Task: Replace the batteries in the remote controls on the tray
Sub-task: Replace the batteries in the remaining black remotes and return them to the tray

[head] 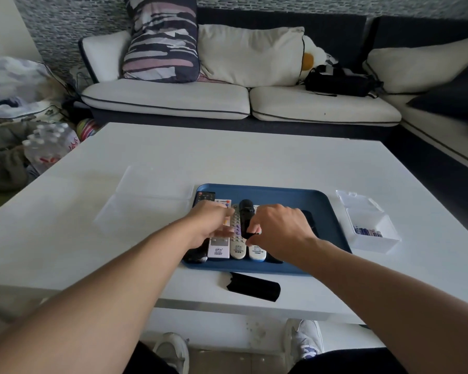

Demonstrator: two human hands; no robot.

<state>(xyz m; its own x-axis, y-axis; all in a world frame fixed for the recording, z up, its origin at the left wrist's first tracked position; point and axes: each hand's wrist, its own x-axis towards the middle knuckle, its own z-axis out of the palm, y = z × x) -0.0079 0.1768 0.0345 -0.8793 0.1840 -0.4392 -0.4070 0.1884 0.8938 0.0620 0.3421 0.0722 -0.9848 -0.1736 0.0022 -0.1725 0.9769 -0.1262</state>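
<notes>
Here, two hands (214, 225) (278, 230) over tray (295, 197), six remotes (238, 238) visible, side by side

White table (254, 157), blue tray (322, 209), clear battery box (373, 233), black cover (253, 286)

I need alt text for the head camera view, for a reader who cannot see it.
Two bare hands, left hand and right hand, reach over a row of remotes on a blue tray on a white table. A black cover lies in front of the tray, and a clear box with batteries stands to its right. A sofa is behind.
</notes>
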